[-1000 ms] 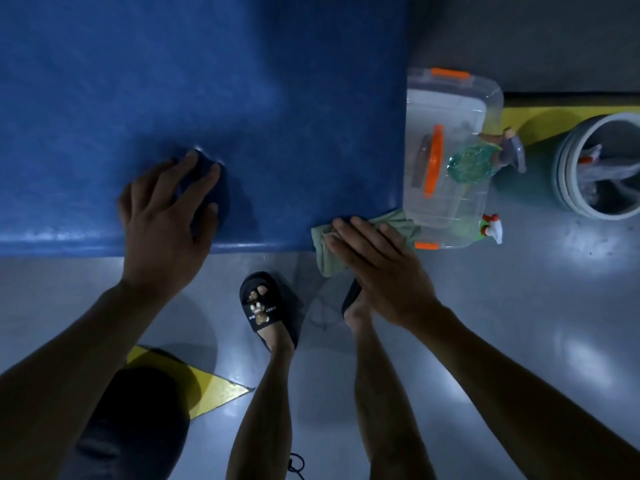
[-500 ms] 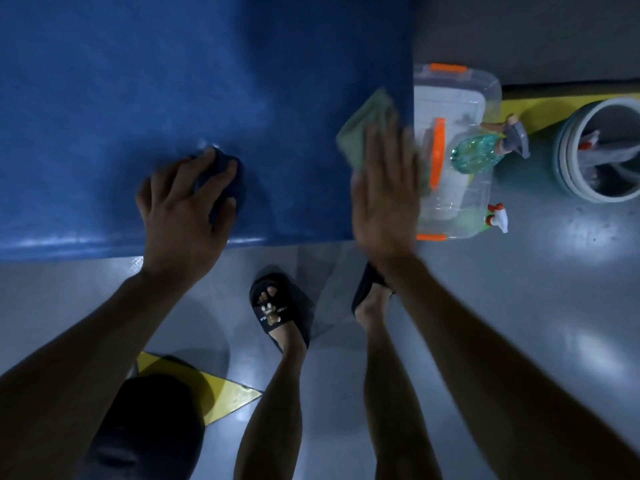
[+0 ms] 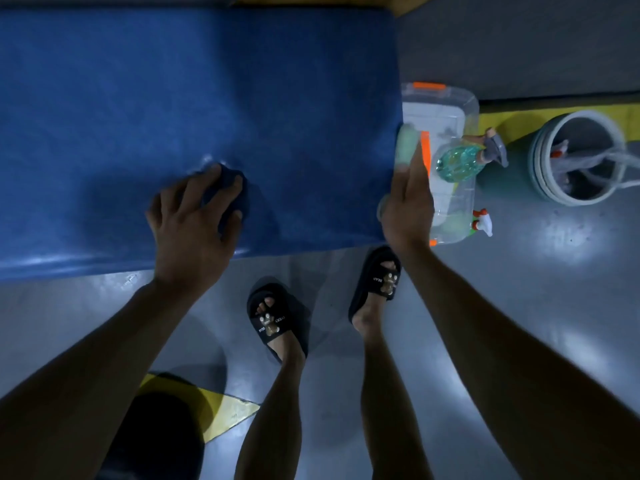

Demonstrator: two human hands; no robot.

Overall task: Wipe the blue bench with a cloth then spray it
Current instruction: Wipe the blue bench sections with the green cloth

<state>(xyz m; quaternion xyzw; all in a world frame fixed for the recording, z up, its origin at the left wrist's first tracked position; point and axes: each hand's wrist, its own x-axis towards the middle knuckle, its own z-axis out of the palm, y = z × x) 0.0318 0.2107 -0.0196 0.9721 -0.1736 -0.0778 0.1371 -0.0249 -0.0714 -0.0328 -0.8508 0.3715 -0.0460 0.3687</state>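
Noted on blue padded bench (image 3: 173, 81), near front edge: dark blue wadded cloth (image 3: 232, 187), gripped under curled fingers of left hand (image 3: 194, 226). At bench's right end: blurred pale green cloth (image 3: 406, 143), pressed by straight-fingered right hand (image 3: 408, 209), just beside clear plastic box with orange clasps (image 3: 450, 109).

Black slide sandals (image 3: 273, 323), each strap bearing a small brown bear and white lettering, show near six o'clock, dark shorts (image 3: 152, 441) at seven.
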